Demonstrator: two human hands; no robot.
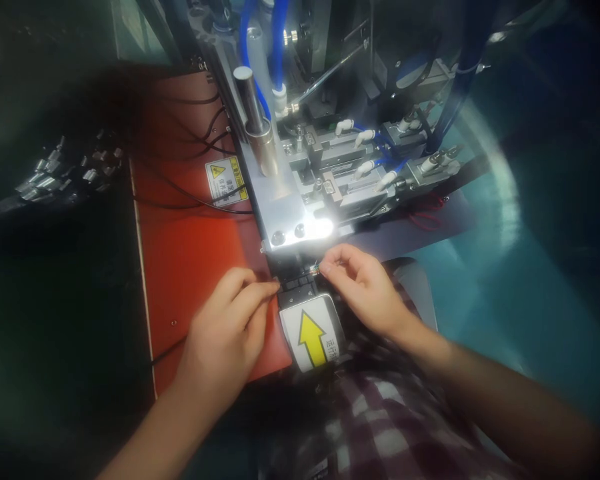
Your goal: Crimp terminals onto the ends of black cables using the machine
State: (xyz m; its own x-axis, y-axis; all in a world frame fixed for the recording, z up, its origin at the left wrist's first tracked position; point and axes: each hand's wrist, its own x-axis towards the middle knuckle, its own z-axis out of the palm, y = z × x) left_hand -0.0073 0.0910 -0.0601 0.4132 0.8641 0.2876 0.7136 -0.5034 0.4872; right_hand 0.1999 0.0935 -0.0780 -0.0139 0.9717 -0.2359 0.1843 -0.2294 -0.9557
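My left hand (pixel 230 320) is at the left side of the machine's front end, thumb and fingers pressed together. Whatever is between those fingertips, if anything, is too small to make out. Opposite it, my right hand (pixel 367 287) is closed in a pinch beside a small shiny piece (pixel 313 271); its kind does not show. Both sets of fingertips flank a dark narrow track (pixel 293 270) under the brightly lit metal plate (pixel 300 223). Just below the fingers sits a white label with a yellow arrow (pixel 311 331) on the rounded front end.
An upright metal post (pixel 260 137) rises from the plate. Pneumatic cylinders (pixel 350 183) with white fittings and blue hoses (pixel 279 47) stand behind. Black cables (pixel 180 193) cross the red-orange surface (pixel 195 247) near a warning label (pixel 227 181). Metal parts (pixel 50 173) lie blurred at left.
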